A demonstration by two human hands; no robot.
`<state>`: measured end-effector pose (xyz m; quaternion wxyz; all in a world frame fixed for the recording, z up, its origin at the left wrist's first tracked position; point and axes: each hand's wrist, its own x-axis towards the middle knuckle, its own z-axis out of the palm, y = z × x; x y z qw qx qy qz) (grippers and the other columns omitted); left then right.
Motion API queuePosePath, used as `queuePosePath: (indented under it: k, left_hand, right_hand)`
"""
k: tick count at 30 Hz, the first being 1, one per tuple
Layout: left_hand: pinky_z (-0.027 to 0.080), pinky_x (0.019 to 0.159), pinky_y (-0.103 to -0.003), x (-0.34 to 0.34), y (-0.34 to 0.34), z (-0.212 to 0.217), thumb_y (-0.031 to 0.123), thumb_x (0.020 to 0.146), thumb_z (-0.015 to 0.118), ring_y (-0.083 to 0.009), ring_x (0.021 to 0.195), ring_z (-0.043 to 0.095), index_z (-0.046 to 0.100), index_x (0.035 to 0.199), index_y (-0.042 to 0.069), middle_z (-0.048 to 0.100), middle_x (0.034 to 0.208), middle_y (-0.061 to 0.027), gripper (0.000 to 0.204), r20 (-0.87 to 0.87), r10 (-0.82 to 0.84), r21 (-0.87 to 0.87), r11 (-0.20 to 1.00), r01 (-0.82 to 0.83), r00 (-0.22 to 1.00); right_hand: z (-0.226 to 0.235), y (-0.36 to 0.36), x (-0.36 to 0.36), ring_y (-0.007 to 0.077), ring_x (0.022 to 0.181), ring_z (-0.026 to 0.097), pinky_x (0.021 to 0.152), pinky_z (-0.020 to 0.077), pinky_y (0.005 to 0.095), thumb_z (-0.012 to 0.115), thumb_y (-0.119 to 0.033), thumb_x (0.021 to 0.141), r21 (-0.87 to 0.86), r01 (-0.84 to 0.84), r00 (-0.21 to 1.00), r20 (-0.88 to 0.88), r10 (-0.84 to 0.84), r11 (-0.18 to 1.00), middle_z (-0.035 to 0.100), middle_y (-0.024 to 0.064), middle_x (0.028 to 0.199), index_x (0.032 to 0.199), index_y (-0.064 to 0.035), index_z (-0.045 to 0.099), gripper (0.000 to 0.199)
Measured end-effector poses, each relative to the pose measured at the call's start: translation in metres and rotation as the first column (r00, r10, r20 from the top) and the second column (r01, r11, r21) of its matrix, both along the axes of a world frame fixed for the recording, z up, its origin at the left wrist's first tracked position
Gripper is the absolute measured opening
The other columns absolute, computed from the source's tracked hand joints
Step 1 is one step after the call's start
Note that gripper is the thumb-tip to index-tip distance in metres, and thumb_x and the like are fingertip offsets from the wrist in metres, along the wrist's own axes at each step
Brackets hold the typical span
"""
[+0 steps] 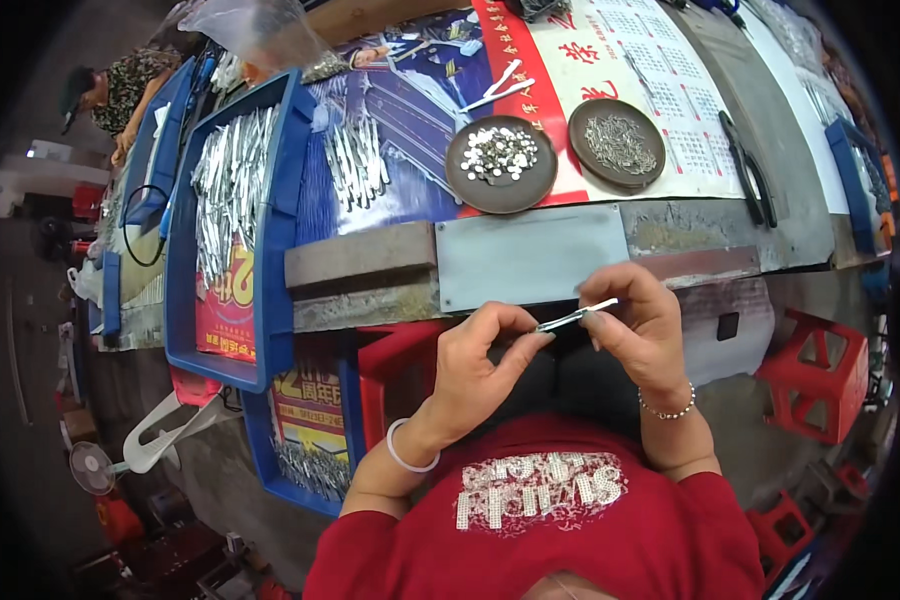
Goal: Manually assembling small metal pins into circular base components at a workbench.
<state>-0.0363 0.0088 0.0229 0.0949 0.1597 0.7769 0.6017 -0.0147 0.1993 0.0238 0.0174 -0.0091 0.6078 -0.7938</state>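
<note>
A slim silver metal piece [567, 319] with a pale, bright end spans the gap between my two hands, just off the bench's front edge. Its left end is pinched between the thumb and forefinger of my left hand [478, 362]. My right hand [638, 325] grips it near the pale end, which sticks out past the fingertips. Beyond them lies a light grey plate [530, 255] on the bench edge. A brown dish [467, 192] with small round white and dark pieces stands behind it, and a second brown dish [637, 178] holds thin metal bits.
A blue bin [282, 215] of long silver pieces stands at left, with a loose pile [355, 165] beside it. Another blue bin [260, 470] sits lower. Black-handled pliers [752, 175] lie at right. Red stools [818, 375] stand on the floor. Another person [135, 95] is at far left.
</note>
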Motion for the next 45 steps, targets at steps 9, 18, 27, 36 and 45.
queuePosePath:
  k: [9,18,27,36,45]
  left_hand:
    - [0.048,0.071,-0.027,0.014,0.003,-0.016,0.007,0.087,0.061,-0.0149,0.076,0.058,0.056,0.096,-0.001,0.058,0.086,-0.0082,0.013,0.424,-0.028,0.67,0.683,-0.292,0.905]
    - [0.048,0.072,-0.026,0.012,0.01,-0.011,0.017,0.094,0.052,-0.0152,0.072,0.059,0.058,0.102,-0.002,0.06,0.083,-0.0075,0.021,0.36,-0.122,0.652,0.742,-0.156,0.925]
    - [0.037,0.054,-0.022,0.023,0.016,-0.013,0.021,0.096,0.049,-0.0082,0.057,0.044,0.057,0.101,-0.003,0.052,0.07,-0.0045,0.026,0.499,-0.205,0.546,0.829,-0.122,0.842]
    - [0.035,0.052,-0.022,0.017,0.021,-0.015,0.016,0.096,0.049,-0.0072,0.054,0.042,0.053,0.104,0.0,0.054,0.071,-0.0058,0.018,0.614,-0.325,0.645,0.731,-0.22,0.719]
    - [0.033,0.047,-0.022,0.014,0.024,-0.019,0.017,0.096,0.049,-0.007,0.05,0.04,0.053,0.101,0.003,0.055,0.072,-0.0057,0.016,0.659,-0.461,0.715,0.629,-0.304,0.595]
  right_hand:
    - [-0.002,-0.01,0.011,0.0049,0.065,0.055,0.056,0.0434,0.0197,0.063,-0.003,0.084,-0.021,-0.128,0.985,0.116,0.13,0.991,0.061,0.0023,0.075,0.088,0.0004,0.058,0.007]
    - [0.023,0.076,-0.068,0.0267,0.069,0.059,0.062,0.0467,0.0344,0.064,-0.009,0.08,0.782,0.39,0.907,-0.418,-0.054,0.486,0.06,0.0131,0.08,0.089,-0.0019,0.06,0.012]
    - [-0.012,0.099,-0.149,0.0344,0.075,0.058,0.067,0.0452,0.0434,0.06,-0.009,0.077,0.975,0.205,0.962,-0.185,0.201,-0.083,0.057,0.016,0.079,0.089,-0.0011,0.058,0.015]
    - [-0.004,0.104,-0.145,0.0347,0.07,0.059,0.064,0.0445,0.0404,0.055,-0.011,0.084,0.906,0.219,0.96,-0.266,0.085,0.363,0.06,0.0188,0.074,0.083,0.0018,0.058,0.013]
    - [-0.007,0.106,-0.145,0.0197,0.06,0.053,0.059,0.0428,0.032,0.055,-0.013,0.087,0.806,0.247,0.951,-0.308,0.025,0.538,0.057,0.0146,0.069,0.086,0.0041,0.056,0.018]
